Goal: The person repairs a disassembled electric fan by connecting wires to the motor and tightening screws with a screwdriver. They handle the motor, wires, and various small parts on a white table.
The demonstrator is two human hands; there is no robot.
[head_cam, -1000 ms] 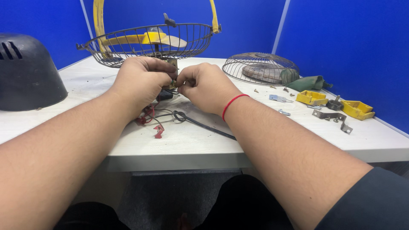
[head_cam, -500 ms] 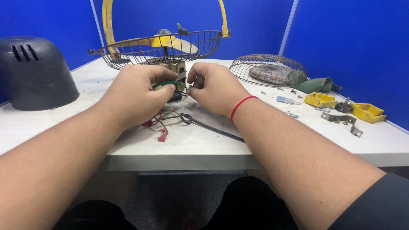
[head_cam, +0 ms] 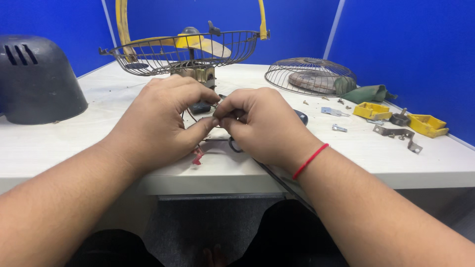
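Head view: we see the left hand (head_cam: 161, 118) and right hand (head_cam: 262, 123) pinched closed together on thin wires (head_cam: 198, 154) near the desk's (head_cam: 74, 143) front edge, just before the wire fan guard (head_cam: 183, 49).

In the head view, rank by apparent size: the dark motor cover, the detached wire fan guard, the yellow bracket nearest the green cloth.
1. Dark motor cover, though it sits nearer the camera.
2. Detached wire fan guard.
3. Yellow bracket, clearly smallest.

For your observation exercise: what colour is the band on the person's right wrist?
Red; the wrist band shows best in the head view.
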